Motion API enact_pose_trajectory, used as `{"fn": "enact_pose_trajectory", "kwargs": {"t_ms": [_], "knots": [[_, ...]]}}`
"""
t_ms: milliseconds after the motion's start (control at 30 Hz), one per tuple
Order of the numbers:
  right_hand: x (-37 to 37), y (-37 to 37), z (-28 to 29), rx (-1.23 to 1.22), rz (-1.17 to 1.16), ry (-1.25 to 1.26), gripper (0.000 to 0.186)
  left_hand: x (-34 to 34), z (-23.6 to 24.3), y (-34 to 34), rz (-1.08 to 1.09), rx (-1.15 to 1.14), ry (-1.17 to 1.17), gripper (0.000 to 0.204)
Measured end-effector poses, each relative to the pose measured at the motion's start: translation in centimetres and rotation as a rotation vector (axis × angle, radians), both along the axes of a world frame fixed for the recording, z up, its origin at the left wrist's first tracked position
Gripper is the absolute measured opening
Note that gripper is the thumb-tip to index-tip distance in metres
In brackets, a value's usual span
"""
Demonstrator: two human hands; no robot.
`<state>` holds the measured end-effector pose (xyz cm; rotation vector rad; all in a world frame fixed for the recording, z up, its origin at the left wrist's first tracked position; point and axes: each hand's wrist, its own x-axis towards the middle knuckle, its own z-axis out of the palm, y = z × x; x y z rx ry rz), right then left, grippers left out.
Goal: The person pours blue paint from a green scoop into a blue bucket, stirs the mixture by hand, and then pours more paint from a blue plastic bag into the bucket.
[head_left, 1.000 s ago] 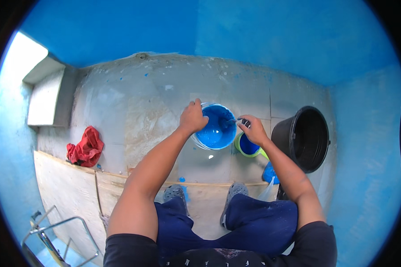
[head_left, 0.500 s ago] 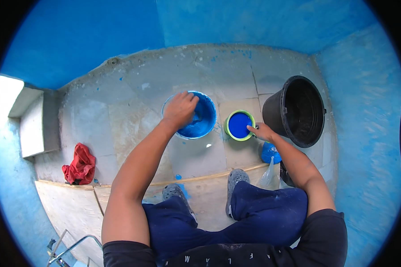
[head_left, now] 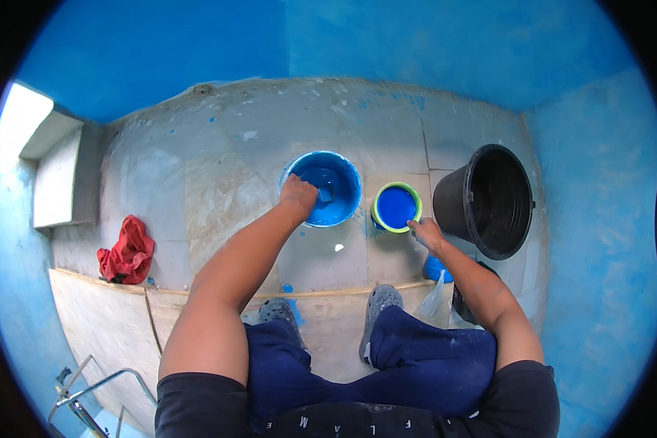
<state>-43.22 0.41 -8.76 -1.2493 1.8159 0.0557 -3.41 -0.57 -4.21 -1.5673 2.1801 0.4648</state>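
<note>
A bucket (head_left: 355, 175) with a blue inside and blue paint in it stands on the tiled floor before me. My left hand (head_left: 299, 196) is closed at its left rim, fingers pointing inward. From the fingers a short, flat, blue-coated tool (head_left: 325, 195) reaches into the bucket; its exact kind is unclear. To the right is a smaller lime-green pail (head_left: 418, 198), filled with deep blue paint (head_left: 396, 207). My right hand (head_left: 425, 232) grips its near right edge, thumb on the rim; the other fingers are partly hidden.
A large black bucket (head_left: 452, 201) lies tilted at the right, its mouth toward me. Near my right forearm sits a knotted plastic bag (head_left: 436, 270) with something blue. A red cloth (head_left: 128, 252) lies at left. Blue walls (head_left: 431, 51) enclose the floor; a metal frame (head_left: 102, 383) stands lower left.
My left hand has moved from above the bucket down to its left rim, and more of the paint inside shows. My right hand keeps its hold on the green pail. The view has shifted slightly.
</note>
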Motion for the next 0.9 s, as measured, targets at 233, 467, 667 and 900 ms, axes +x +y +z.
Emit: {"fn": "enact_pose_trajectory", "kwargs": {"t_ms": [233,467,667,900], "knots": [[1.1,-4.1,3.8,-0.182,-0.179,-0.082,0.044,-0.7,0.0,0.0,0.027,0.099,-0.020,0.027],[4.4,-7.3,12.2,-0.363,-0.162,-0.193,0.037,-1.0,2.1,-0.3,0.114,0.109,0.052,0.029],[8.1,-7.0,17.9,-0.374,-0.074,-0.222,0.031,0.3,4.9,-0.7,0.304,0.000,0.299,0.020],[11.4,-6.2,18.6,-0.419,0.057,-0.193,0.052,4.0,6.3,-1.7,0.501,-0.102,0.461,0.023]]}}
